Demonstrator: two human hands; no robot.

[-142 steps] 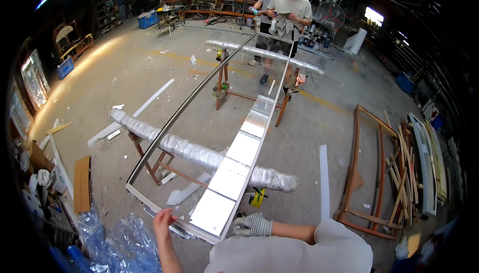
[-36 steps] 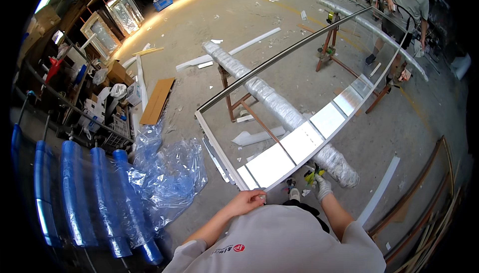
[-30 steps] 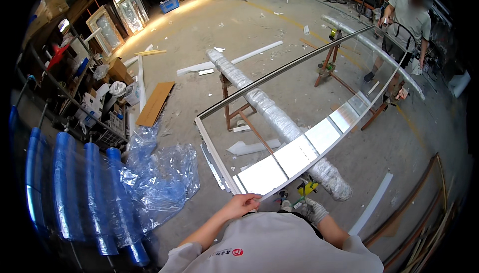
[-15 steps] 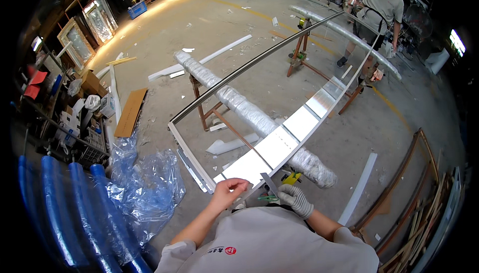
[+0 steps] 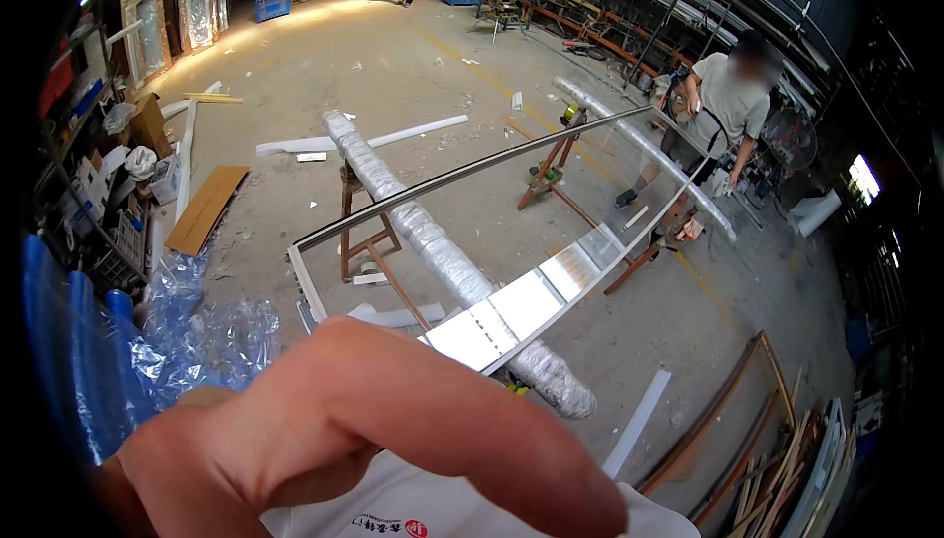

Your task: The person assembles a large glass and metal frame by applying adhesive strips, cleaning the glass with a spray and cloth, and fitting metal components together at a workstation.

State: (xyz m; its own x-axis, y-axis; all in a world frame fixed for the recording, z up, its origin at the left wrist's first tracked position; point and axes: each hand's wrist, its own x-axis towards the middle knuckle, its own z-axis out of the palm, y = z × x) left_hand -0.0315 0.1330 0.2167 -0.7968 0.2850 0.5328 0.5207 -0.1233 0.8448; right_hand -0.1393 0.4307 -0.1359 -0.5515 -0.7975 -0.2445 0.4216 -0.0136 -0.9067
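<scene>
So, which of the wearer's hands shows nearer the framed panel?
Left, as pictured: the left hand, close to the camera, overlaps the near end of the framed panel; contact can't be told. The right hand isn't in view, so distances can't be compared.

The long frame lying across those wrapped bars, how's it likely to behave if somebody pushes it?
The long frame may flex a little, its rails looking slim for its length. It might slide fairly easily, since the wrapped bars under it look shiny. Rolling seems unlikely, as it lies broad and flat.
</scene>
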